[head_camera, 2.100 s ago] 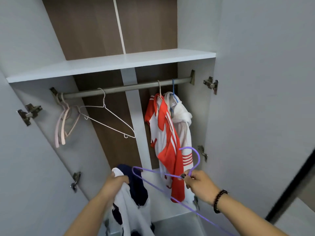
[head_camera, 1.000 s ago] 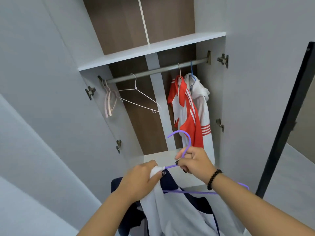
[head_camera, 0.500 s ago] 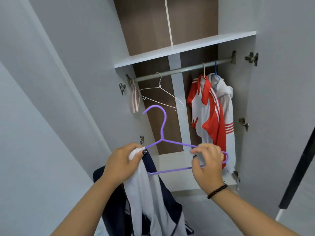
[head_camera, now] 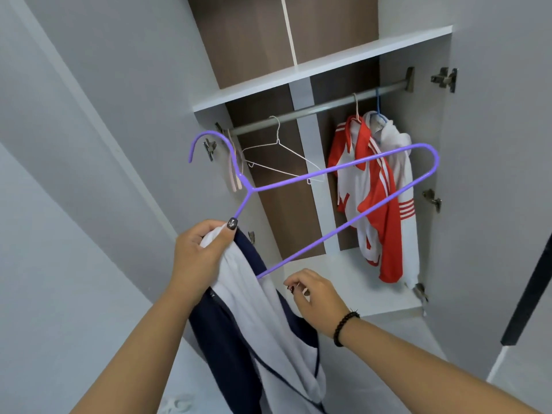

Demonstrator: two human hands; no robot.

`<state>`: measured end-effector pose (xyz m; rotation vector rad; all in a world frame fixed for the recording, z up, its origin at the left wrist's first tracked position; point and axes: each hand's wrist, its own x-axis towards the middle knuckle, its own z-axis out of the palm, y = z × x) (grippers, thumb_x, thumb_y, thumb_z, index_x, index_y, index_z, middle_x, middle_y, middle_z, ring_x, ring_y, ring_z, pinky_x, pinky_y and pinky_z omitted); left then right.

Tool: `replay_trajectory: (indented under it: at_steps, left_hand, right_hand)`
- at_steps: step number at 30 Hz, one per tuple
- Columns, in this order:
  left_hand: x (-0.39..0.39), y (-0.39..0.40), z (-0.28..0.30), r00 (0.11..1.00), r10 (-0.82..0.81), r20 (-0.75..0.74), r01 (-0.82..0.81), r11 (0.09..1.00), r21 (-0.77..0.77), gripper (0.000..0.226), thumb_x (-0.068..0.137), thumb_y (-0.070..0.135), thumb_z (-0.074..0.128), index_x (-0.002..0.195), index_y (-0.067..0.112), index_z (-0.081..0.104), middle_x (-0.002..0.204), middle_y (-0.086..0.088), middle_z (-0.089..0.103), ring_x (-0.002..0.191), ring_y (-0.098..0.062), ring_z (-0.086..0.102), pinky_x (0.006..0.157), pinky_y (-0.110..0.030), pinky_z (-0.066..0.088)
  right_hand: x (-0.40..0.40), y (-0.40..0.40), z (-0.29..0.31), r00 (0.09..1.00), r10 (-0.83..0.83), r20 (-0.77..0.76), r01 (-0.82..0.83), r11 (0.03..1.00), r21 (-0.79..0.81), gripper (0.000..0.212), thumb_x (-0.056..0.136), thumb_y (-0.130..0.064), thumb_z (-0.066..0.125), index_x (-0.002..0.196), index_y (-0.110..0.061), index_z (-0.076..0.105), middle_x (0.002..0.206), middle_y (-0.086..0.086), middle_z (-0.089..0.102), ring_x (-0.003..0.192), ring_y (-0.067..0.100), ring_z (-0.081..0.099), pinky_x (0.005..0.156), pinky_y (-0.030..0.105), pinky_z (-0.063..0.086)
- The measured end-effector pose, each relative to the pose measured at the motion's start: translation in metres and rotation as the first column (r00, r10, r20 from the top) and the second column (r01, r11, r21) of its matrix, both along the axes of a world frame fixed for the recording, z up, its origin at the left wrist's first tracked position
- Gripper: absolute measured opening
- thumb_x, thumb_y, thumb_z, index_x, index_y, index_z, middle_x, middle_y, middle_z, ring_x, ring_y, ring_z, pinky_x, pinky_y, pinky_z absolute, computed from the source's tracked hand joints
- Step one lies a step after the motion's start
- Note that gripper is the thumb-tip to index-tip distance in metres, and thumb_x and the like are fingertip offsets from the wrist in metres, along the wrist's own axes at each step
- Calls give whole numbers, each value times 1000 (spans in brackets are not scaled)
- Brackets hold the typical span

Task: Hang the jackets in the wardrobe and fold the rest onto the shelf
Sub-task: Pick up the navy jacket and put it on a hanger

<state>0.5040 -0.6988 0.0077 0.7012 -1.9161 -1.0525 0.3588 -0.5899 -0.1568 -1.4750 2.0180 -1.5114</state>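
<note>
While the left hand (head_camera: 199,258) grips a bunched white-and-navy jacket (head_camera: 254,324) at its collar, thumb pressed near the end of a purple hanger (head_camera: 337,171), the garment hangs down toward the lower centre of the frame. Left forearm rises from the bottom edge, wrist bent, fingers curled round the fabric. Hanger sits tilted, hook at upper left, its far loop over at right of centre, its lower bar running down into the jacket.

Right hand (head_camera: 313,297) is just right of the jacket, below the hanger bar, fingers loosely curled with fingertips pinched together; whether it holds anything, cannot tell. One black bead bracelet (head_camera: 345,327) on that wrist.

Wardrobe (head_camera: 478,174) stands open behind. Inside: one rail (head_camera: 313,110) under one white shelf (head_camera: 322,67). On the rail, right side: two hung jackets, a red-and-white jacket (head_camera: 370,198) in front and a white jacket (head_camera: 397,141) behind it. Left of centre: one bare white wire hanger (head_camera: 283,156); far left, pink hangers (head_camera: 234,174), count unclear. Three door hinges (head_camera: 445,79) visible down the right side.
</note>
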Motion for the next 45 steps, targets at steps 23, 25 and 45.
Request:
replay_trajectory:
  at_steps: [23, 25, 45]
  left_hand:
    - [-91, 18, 46, 971, -229, -68, 237, 956, 170, 15, 75, 33, 65, 64, 27, 72, 64, 9, 64, 66, -9, 58, 64, -19, 44]
    - [-90, 13, 41, 984, -177, -33, 180, 971, 156, 13, 76, 32, 69, 64, 28, 72, 66, 10, 65, 68, -8, 58, 67, -21, 44]
    - [-83, -19, 1, 967, -200, 159, 214, 973, -80, 31, 82, 12, 72, 70, 40, 75, 76, 17, 74, 73, 5, 66, 67, -4, 46]
  right_hand:
    - [-107, 17, 37, 987, 70, 144, -90, 986, 143, 19, 94, -11, 54, 77, -18, 60, 55, -14, 54, 53, 1, 46, 57, 17, 39]
    - [-128, 32, 37, 992, -48, 115, 35, 993, 115, 18, 92, -20, 60, 78, -9, 59, 60, -8, 51, 55, 4, 43, 58, 23, 37]
    - [-218, 141, 128, 990, 56, -126, -11, 943, 334, 49, 75, -24, 81, 57, -16, 37, 49, -12, 31, 49, 6, 28, 50, 15, 24]
